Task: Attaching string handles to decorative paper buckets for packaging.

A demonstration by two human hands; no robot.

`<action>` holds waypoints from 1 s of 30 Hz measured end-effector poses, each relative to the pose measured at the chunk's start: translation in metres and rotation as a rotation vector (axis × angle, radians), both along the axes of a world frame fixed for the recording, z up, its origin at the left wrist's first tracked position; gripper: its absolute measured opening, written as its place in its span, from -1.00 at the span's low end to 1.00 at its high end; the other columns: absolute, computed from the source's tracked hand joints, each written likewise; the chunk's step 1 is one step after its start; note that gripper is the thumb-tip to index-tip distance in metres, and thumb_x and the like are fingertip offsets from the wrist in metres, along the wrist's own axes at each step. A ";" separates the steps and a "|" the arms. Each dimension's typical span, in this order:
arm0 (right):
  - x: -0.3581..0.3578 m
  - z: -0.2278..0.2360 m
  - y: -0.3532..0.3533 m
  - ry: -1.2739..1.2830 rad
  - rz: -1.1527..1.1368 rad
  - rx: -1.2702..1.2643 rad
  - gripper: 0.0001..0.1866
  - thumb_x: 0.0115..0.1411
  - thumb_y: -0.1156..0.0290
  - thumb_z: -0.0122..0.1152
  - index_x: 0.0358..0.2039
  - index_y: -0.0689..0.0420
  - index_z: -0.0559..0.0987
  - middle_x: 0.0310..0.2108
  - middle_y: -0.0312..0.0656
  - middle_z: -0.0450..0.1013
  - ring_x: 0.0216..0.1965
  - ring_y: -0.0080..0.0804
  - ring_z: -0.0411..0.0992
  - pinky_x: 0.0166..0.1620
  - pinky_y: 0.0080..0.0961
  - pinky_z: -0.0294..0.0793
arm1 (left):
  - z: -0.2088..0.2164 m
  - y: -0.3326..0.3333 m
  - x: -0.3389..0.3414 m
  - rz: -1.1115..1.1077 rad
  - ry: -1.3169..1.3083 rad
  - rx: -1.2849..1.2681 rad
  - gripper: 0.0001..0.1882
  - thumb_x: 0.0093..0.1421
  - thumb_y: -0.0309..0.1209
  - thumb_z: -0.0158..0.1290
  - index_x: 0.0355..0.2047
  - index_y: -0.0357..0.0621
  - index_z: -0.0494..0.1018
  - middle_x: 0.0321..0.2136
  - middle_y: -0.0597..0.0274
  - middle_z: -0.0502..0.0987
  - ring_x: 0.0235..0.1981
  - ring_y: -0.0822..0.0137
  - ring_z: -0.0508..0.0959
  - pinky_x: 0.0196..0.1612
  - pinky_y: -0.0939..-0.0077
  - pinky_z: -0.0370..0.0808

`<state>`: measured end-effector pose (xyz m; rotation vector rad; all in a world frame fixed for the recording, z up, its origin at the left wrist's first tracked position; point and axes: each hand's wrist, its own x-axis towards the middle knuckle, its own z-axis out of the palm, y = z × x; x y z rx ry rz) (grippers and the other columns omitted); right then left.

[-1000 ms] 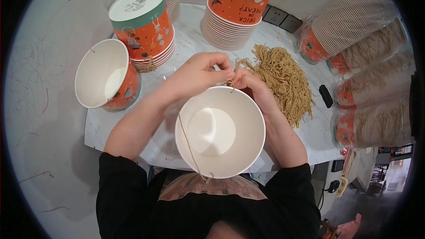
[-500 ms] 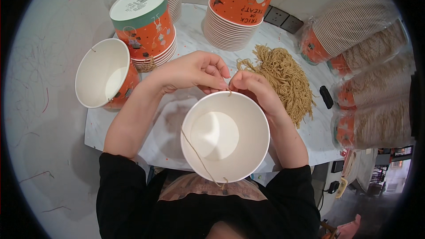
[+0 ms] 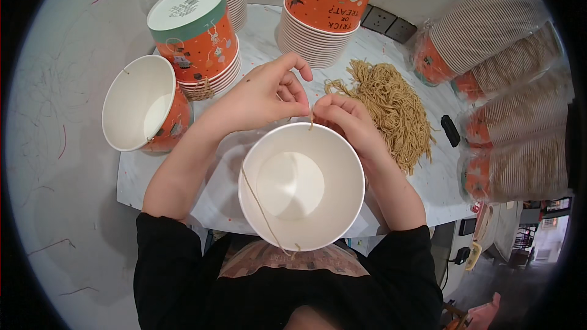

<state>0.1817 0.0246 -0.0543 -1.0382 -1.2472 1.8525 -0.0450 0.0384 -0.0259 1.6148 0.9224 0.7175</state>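
Observation:
A white-lined paper bucket [image 3: 330, 208] stands open side up in front of my chest. A thin tan cord [image 3: 257, 198] runs along its left inside, down to a knot at the near rim. At the far rim the cord rises through a hole between my fingertips. My left hand [image 3: 272, 95] pinches there with thumb and fingertips, its index finger arched above. Against the outside of the far right rim, my right hand [image 3: 350, 123] is closed, thumb and index finger pressed together on the cord. Its lower fingers are partly hidden behind the rim.
A heap of cut tan cords [image 3: 397, 116] lies right of my hands. Another bucket [image 3: 131, 95] tilts at the left beside an upside-down orange stack [image 3: 195, 49]. A second stack [image 3: 324, 0] stands at the back. Bagged buckets [image 3: 489, 30] and a black object [image 3: 450, 130] are at right.
The bucket has shifted slightly left. My left index finger has lifted and spread, and the cord at the far rim now stands up taller between my fingertips.

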 end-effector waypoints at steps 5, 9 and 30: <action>0.015 -0.002 0.020 -0.134 0.005 1.013 -0.82 0.07 0.67 0.33 -0.29 0.21 0.70 -0.28 -0.26 0.41 -0.24 -0.51 0.42 -0.22 -0.57 0.45 | -0.005 0.003 -0.001 -0.037 -0.035 -0.030 -0.60 0.20 -0.59 0.22 -0.02 -0.16 0.31 -0.33 0.26 0.59 -0.33 0.61 0.56 -0.25 0.71 0.49; 0.018 -0.001 0.020 -0.140 0.065 1.068 -0.75 0.05 0.64 0.38 -0.24 0.10 0.75 -0.27 -0.29 0.40 -0.23 -0.51 0.42 -0.20 -0.54 0.46 | -0.012 0.007 0.001 -0.064 -0.058 -0.069 -0.63 0.21 -0.60 0.19 -0.03 -0.16 0.31 -0.30 0.26 0.57 -0.31 0.61 0.55 -0.22 0.71 0.49; 0.013 -0.014 0.022 -0.233 0.103 1.120 -0.81 0.01 0.51 0.51 -0.31 0.09 0.73 -0.27 -0.29 0.40 -0.18 -0.42 0.42 -0.13 -0.48 0.42 | -0.022 0.010 0.005 -0.155 -0.112 -0.112 -0.65 0.18 -0.60 0.15 -0.06 -0.17 0.32 -0.32 0.32 0.53 -0.30 0.61 0.52 -0.25 0.74 0.45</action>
